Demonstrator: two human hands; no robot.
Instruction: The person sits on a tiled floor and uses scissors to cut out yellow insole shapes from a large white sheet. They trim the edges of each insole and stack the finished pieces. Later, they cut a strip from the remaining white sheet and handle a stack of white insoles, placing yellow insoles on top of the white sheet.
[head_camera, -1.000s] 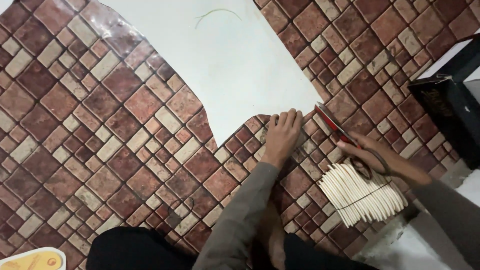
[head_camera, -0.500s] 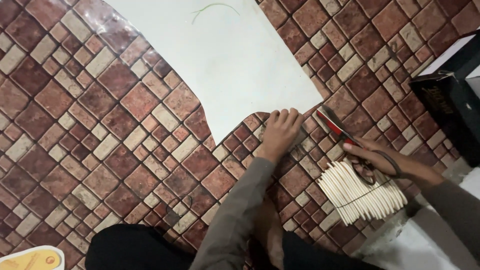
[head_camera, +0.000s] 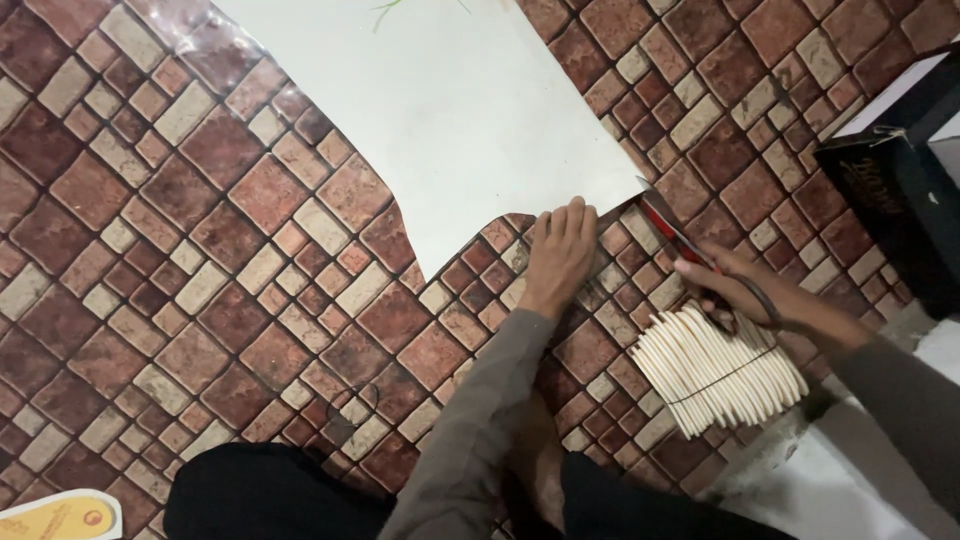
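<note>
A floor covered in brick-pattern sheeting (head_camera: 230, 250), reds and tans, fills the view, and the person is sitting right on it. Start at the grip: the right hand (head_camera: 725, 285) is closed through the handles of a pair of red scissors (head_camera: 672, 232), blades pointing up and away, their tips sitting at the lower right corner of the white sheet (head_camera: 440, 120). Whether the blades are parted or shut is hard to tell from here. The left hand (head_camera: 560, 250) lies flat, fingers together, pressing down on the lower edge of that white sheet, just beside the blades and holding nothing.

The sheet lies spread on the floor, its left side already curved inward, its right edge straight. Just below the scissor hand rests a bundle of pale flat sticks (head_camera: 715, 370), tied round with a dark band. A dark box (head_camera: 895, 190) stands off to the right, and a yellow-and-white shape (head_camera: 55, 518) peeks in at the bottom left corner.

This reads as the start of a cut at the corner. The next move calls for steady pressure from the flat hand, close to the blades but clear of them, so the sheet does not slide.
</note>
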